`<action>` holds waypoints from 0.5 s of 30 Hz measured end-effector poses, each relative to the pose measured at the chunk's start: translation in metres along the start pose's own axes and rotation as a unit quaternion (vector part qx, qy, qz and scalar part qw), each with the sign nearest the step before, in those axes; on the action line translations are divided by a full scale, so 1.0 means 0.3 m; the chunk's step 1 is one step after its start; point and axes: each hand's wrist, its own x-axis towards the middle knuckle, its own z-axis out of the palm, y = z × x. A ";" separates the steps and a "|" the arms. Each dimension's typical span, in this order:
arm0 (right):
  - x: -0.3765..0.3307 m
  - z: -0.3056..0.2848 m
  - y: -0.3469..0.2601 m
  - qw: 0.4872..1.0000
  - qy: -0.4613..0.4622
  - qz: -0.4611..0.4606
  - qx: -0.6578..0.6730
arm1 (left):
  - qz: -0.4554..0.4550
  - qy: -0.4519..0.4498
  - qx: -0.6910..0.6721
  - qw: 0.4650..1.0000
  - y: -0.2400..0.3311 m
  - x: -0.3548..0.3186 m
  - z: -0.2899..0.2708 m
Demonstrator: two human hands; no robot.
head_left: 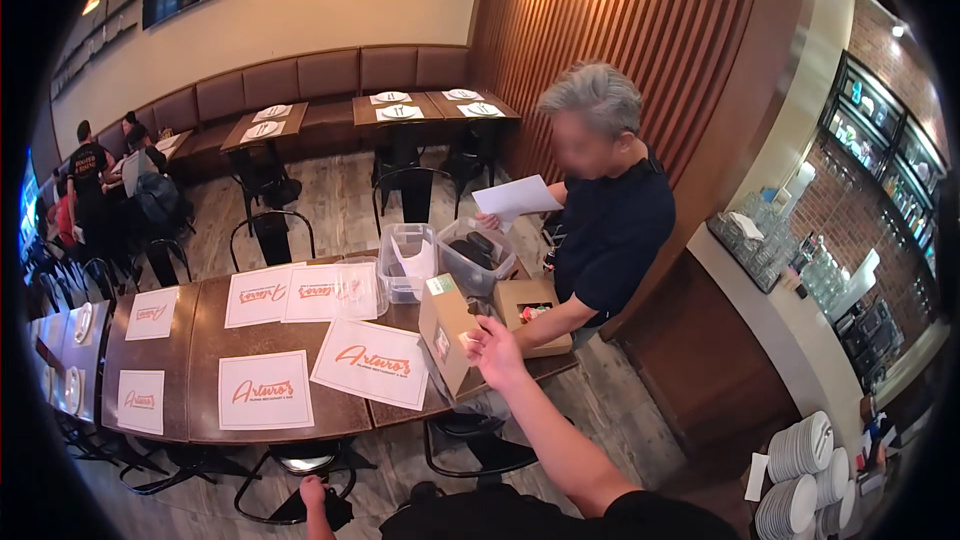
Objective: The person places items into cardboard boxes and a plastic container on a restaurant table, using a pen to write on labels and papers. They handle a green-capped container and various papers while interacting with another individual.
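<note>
Reaching by cardbd box (453, 322): R hand (495, 355), grip unclear; L hand (313, 493), ditto. Clear bin (468, 276) nearby holds blk items (478, 246).

A cardboard box (526, 293) stands open on the table (404, 317).

Lettering on the white mats and nearby surfaces

White mats (266, 390) on the brown tabletop (203, 355) bear the same name in orange script; the near middle and near right mats show a smaller line of capitals beneath it. On the two far mats in the middle, the script appears inverted. At far left, a dark shirt (90, 168) carries pale block lettering across the back. A white-and-green label (440, 285) marks the cardboard box (446, 335); its print is too small to read.
</note>
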 end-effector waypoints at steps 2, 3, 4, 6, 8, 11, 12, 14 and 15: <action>-0.010 0.001 0.022 1.000 0.012 -0.026 0.003 | -0.016 -0.037 -0.018 0.999 -0.029 0.041 -0.063; -0.022 -0.019 0.030 0.999 0.026 -0.039 0.017 | -0.051 -0.056 -0.052 0.996 -0.035 0.057 -0.066; -0.048 -0.063 0.037 0.997 0.047 -0.055 0.032 | -0.087 -0.081 -0.082 0.989 -0.032 0.054 -0.053; -0.106 -0.168 0.076 0.996 0.056 -0.067 0.037 | -0.127 -0.135 -0.065 0.981 -0.005 0.025 -0.053; -0.163 -0.253 0.123 0.992 0.110 -0.050 0.027 | -0.190 -0.169 -0.085 0.963 0.075 -0.038 -0.052; -0.245 -0.310 0.216 0.988 0.151 -0.017 0.021 | -0.191 -0.297 0.038 0.935 -0.023 -0.020 -0.150; -0.261 -0.316 0.251 0.985 0.172 -0.005 0.031 | -0.216 -0.327 0.065 0.918 -0.138 0.016 -0.208; -0.293 -0.369 0.279 0.977 0.210 -0.015 0.040 | -0.147 -0.331 0.195 0.912 -0.265 -0.009 -0.209; -0.298 -0.386 0.297 0.977 0.195 -0.001 0.088 | -0.048 -0.329 0.246 0.910 -0.291 -0.024 -0.193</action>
